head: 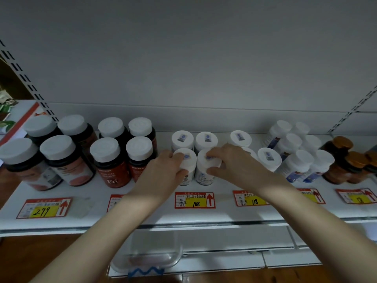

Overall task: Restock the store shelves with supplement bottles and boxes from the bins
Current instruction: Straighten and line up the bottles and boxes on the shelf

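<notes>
Gripping the left white bottle (184,163) by its cap with the left hand (163,172), fingers curled; pinching the right white bottle (205,172) with the right hand (236,163). Standing upright and touching at the front of the white shelf (224,213), behind price tag 108 (194,200). Further back, three more white-capped bottles (206,139). To the left, red-labelled jars (110,160); to the right, blue-labelled bottles (295,162). Below the shelf, a clear plastic bin (177,258), contents too blurred to tell

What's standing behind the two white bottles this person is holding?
A rear left bottle and rear right bottle, white-capped with blue stickers on top, then the grey back wall. Their labels are hidden by the front bottles that the left hand and right hand grip.
</notes>
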`<state>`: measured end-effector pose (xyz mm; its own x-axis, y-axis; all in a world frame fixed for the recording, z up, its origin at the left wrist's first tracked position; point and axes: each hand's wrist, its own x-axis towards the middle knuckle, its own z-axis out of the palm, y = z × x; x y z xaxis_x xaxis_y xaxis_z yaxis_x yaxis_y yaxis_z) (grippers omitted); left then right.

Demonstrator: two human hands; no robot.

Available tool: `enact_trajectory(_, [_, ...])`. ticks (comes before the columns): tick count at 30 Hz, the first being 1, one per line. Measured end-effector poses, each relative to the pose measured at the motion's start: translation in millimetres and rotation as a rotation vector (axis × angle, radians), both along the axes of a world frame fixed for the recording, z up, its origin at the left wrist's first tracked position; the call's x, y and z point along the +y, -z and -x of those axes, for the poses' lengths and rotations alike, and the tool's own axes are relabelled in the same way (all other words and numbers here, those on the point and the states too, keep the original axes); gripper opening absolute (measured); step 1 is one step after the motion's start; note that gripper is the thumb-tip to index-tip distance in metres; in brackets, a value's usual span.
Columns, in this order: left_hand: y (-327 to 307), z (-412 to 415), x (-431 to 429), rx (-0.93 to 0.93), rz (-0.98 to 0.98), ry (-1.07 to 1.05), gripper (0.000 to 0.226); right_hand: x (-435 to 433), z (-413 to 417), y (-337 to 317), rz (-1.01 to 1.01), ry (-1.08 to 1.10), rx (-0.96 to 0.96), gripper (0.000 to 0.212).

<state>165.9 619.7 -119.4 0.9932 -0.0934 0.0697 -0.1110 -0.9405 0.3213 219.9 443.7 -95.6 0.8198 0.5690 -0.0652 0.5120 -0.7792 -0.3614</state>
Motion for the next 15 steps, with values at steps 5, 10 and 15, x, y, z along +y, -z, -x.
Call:
enact_trajectory(5, [0.1,-0.3,1.8,-0.133,-0.027,0.019,0.039,-1.9,-7.2,-11.0,-0.066,0.008,-0.017,0.038])
enact_trajectory(10, [-7.7,-18.5,-10.0,-0.215,-0.037,-0.029,0.039,7.5,-33.7,-13.9,-0.074,0.072,-0.066,0.028])
enact_trajectory(15, [-5.6,-51.2,-21.2,0.014,0.031,-0.288,0.028,17.6,-50.3,-3.5,0.02,0.112,0.027,0.03])
